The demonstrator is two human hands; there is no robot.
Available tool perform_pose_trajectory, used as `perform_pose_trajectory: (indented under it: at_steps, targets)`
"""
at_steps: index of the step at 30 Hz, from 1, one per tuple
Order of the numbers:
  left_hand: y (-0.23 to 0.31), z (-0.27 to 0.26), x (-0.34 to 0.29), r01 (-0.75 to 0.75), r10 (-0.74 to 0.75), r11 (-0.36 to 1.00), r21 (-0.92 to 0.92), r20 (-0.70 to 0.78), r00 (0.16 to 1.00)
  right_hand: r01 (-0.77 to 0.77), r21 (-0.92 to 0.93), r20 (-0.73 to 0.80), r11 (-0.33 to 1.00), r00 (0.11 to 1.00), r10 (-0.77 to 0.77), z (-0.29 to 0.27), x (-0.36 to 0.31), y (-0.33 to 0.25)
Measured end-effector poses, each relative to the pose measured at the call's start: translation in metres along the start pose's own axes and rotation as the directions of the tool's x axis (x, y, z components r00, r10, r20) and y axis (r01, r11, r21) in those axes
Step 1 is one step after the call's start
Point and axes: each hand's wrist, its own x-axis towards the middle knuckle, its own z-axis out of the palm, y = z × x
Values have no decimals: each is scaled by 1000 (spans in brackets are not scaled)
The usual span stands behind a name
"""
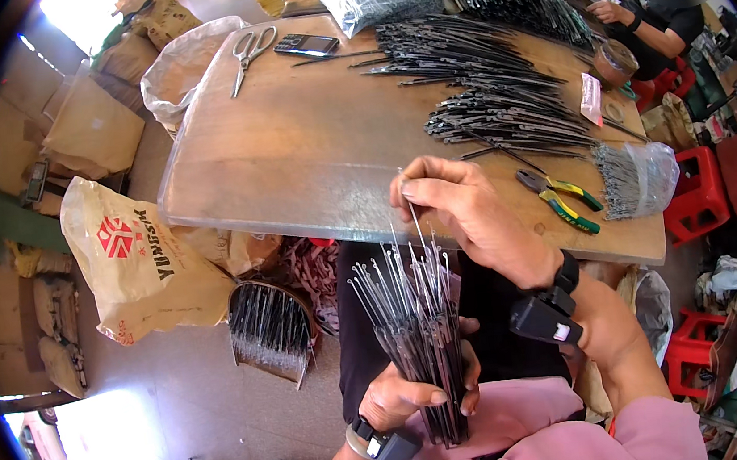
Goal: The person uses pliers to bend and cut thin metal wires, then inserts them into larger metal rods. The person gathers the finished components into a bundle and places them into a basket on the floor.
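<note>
My left hand [393, 398] is wrapped round a bundle of thin black rods [433, 358] in front of my lap. From the bundle's upper end stick bright metal wires, several of them ending in small loops. Above it, my right hand [470, 210] pinches the top of one thin metal wire [415, 218] between thumb and fingers. The wire's lower end runs down among the others in the bundle. Both wrists wear dark strapped devices.
On the wooden table [287, 140] lie scissors [250, 56], a phone [307, 45], green-yellow pliers [561, 201], piles of black rods [500, 117] and a plastic bag of wires [637, 179]. A brown paper sack [138, 263] stands left; a person [666, 28] sits far right, near red stools [695, 196].
</note>
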Motion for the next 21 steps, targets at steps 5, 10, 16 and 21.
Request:
perform_pose_trajectory:
  at_steps: [5, 10, 16, 21]
  targets:
    - [2, -4, -6, -30, 30, 999, -14, -18, 999, 166, -91, -138, 982, 974, -177, -2, 23, -12]
    - [3, -1, -9, -11, 14, 999, 31, -100, 995, 347, -11, -216, 938, 915, -341, -12, 46, -50]
    - [5, -8, -9, -113, 109, 993, -17, -171, 979, 546, 136, 32, 826, 831, -555, -35, 25, -132]
    - [8, -5, -6, -146, 147, 989, 18, -161, 976, -87, -409, -154, 908, 988, 25, 1, -23, -115]
